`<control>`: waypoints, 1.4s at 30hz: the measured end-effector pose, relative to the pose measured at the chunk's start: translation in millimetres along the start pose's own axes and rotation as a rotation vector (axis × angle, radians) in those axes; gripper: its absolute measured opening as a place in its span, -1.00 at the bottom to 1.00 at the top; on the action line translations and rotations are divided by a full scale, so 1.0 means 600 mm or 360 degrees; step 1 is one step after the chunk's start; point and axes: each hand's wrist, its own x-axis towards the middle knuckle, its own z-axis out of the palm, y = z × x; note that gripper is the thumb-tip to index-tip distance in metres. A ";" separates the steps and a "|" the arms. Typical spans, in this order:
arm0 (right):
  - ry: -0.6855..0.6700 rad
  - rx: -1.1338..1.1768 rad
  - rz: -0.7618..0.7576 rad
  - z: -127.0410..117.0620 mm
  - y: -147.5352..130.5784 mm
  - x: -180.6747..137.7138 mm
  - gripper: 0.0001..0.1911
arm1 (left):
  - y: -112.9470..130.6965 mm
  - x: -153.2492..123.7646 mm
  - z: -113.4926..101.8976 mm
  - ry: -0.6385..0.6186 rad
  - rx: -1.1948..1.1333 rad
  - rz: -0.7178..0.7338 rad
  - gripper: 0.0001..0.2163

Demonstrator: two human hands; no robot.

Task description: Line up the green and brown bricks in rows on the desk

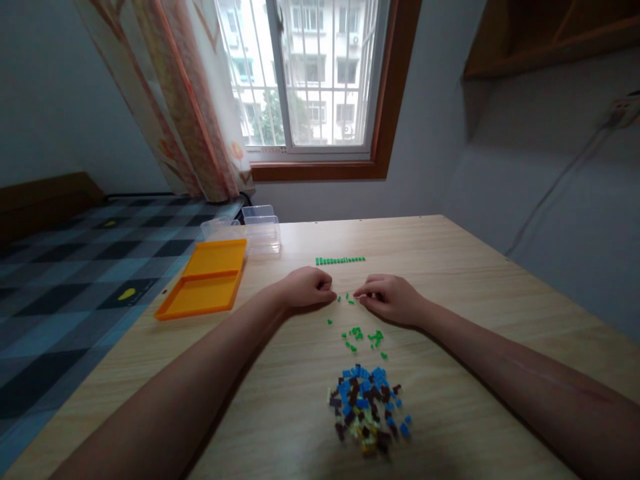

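Note:
My left hand (311,287) rests on the table with its fingers curled in, beside a few loose small green building bricks (351,302). Whatever its fingertips hold, if anything, is hidden. From the right, my right hand (391,299) reaches to the same bricks, thumb and forefinger close together in a pinch; anything between them is too small to make out. Beyond both hands runs a neat row of green bricks (341,261). Nearer to me lie scattered green bricks (356,333), then a mixed pile of blue, dark brown and pale yellow bricks (363,403).
An orange two-part tray (213,273) lies at the left of the wooden table (450,267). Behind it stand clear plastic boxes (263,230). A bed with a checked cover (65,267) adjoins the left side; a window (320,73) is ahead.

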 end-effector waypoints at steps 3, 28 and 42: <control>-0.0001 -0.0054 -0.0100 0.001 -0.001 -0.001 -0.77 | -0.005 0.002 0.006 0.0100 0.0010 -0.0001 -0.70; -0.0031 0.0095 -0.0046 -0.001 -0.001 0.002 -0.86 | -0.005 0.003 0.009 0.0179 0.0092 0.0045 -0.66; -0.0261 0.0344 -0.0005 -0.013 0.002 0.007 -0.82 | -0.005 0.002 0.011 0.0192 0.0100 0.0055 -0.66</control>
